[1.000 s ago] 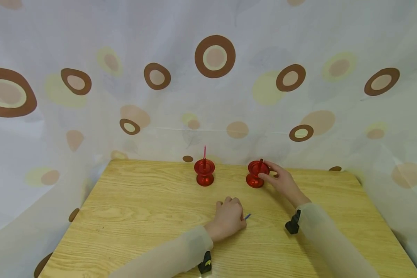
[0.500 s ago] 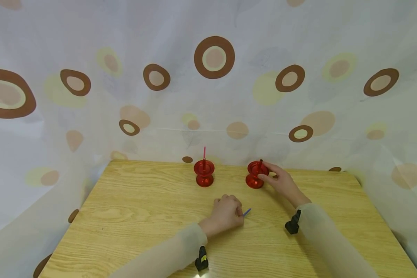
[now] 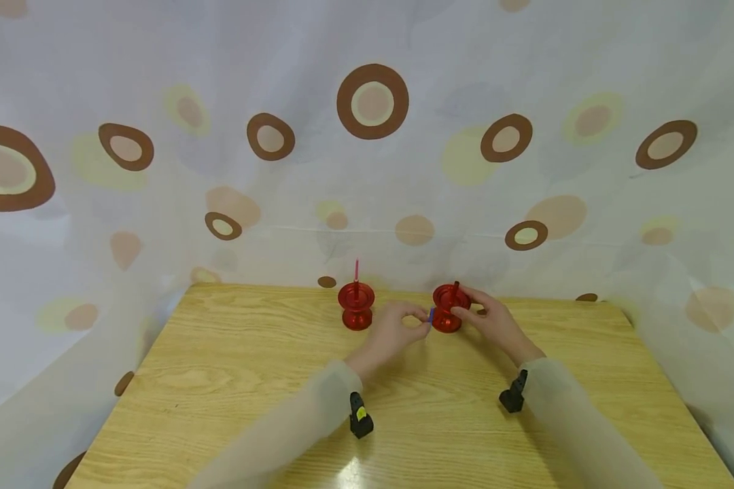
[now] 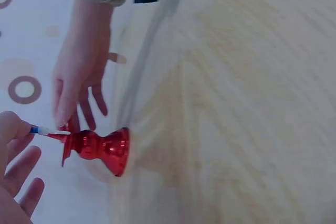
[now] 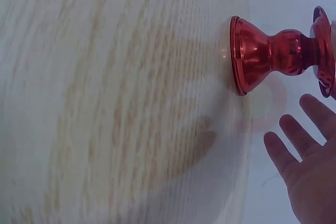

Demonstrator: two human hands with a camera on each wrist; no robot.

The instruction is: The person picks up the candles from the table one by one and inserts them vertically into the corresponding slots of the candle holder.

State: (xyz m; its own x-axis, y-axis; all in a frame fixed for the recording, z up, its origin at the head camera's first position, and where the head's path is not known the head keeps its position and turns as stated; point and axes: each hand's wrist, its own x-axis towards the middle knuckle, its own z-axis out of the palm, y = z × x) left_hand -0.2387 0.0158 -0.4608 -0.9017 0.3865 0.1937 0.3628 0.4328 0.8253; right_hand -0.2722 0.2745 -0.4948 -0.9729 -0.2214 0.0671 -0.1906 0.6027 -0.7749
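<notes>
My left hand (image 3: 391, 333) pinches a small blue candle (image 3: 431, 316) between thumb and forefinger, just left of the right-hand red candle holder (image 3: 447, 322). A white part shows at the candle's lower end (image 4: 52, 131) in the left wrist view, near the holder's thin top tube; whether they touch, I cannot tell. My right hand (image 3: 498, 327) grips this holder's dish rim with thumb and forefinger, the other fingers spread below, as the right wrist view shows. The holder (image 5: 275, 53) stands upright on the table.
A second red candle holder (image 3: 357, 318) stands to the left, a thin pink candle (image 3: 357, 270) upright in it. Both are near the back edge of the wooden table (image 3: 232, 380). Behind hangs a white sheet (image 3: 281, 190) with brown rings.
My left hand has lifted the blue candle off the table, moved it forward towards the right-hand holder and turned it upright. The right hand stays on that holder.
</notes>
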